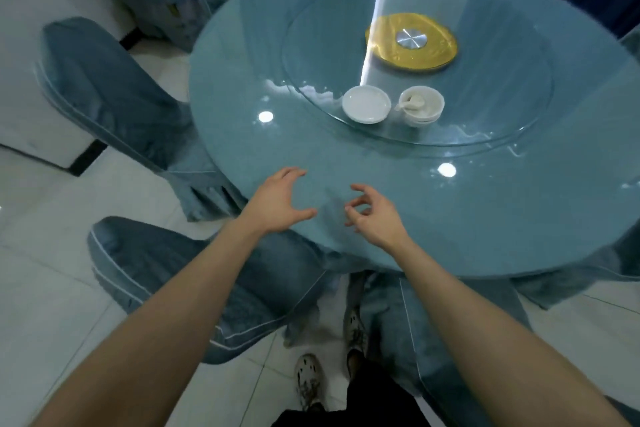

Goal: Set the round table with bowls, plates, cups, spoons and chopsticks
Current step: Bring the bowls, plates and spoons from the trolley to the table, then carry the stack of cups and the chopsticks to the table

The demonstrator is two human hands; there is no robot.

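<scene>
A round table (pixel 485 211) with a blue cloth fills the upper right of the head view. On the near edge of its glass turntable (pixel 502 128) sit a small white plate (pixel 366 104) and, right of it, a stack of white bowls (pixel 421 107) with a white spoon (pixel 412 102) in the top one. My left hand (pixel 278 202) hovers over the table's near edge with fingers spread and holds nothing. My right hand (pixel 372 215) is beside it, fingers loosely curled and empty. Both hands are well short of the dishes.
A gold disc with a silver hub (pixel 411 43) marks the turntable's centre. Blue-covered chairs stand at the left (pixel 114 94), lower left (pixel 180 281) and under the table's near side (pixel 426 329). The floor (pixel 52 288) is white tile. My feet (pixel 308 378) stand between the chairs.
</scene>
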